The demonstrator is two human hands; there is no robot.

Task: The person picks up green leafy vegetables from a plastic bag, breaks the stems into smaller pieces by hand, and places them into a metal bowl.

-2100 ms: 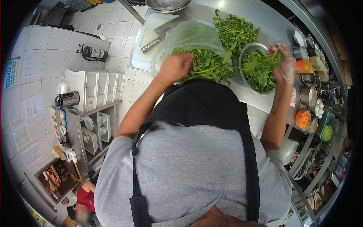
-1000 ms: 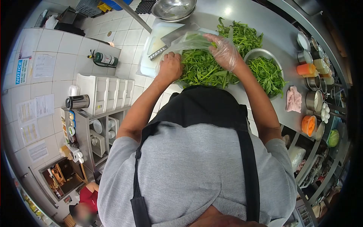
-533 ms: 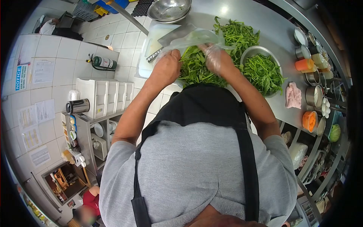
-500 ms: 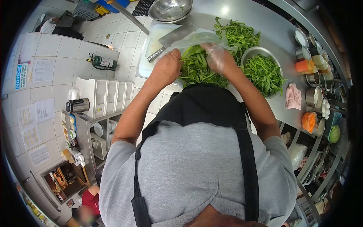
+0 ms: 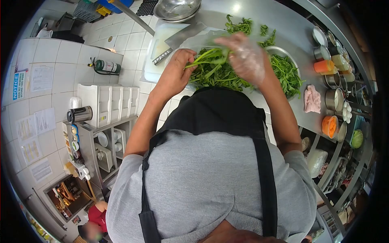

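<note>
My left hand (image 5: 177, 72) is closed on a few green leafy stems (image 5: 204, 56), which point right over a pile of leafy greens (image 5: 216, 75). My right hand (image 5: 247, 56), in a clear plastic glove, is just right of those stems, above the pile. Its fingers are smeared by motion, and I cannot tell if they grip anything. Clear plastic (image 5: 202, 39) lies behind the pile. A cleaver (image 5: 184, 35) rests on the white cutting board (image 5: 150, 73) beyond my left hand. Past my right hand, a metal bowl (image 5: 299, 67) holds more greens.
More leafy stems (image 5: 239, 26) lie farther back on the steel counter (image 5: 289, 24). Metal bowls (image 5: 176, 10) sit at the back left. A pink cloth (image 5: 312, 99) lies on the right, near several containers (image 5: 324, 67). A person in red (image 5: 97, 216) is at lower left.
My right hand has lifted and moved right, away from the clear plastic. The stems in my left hand now stand out above the pile.
</note>
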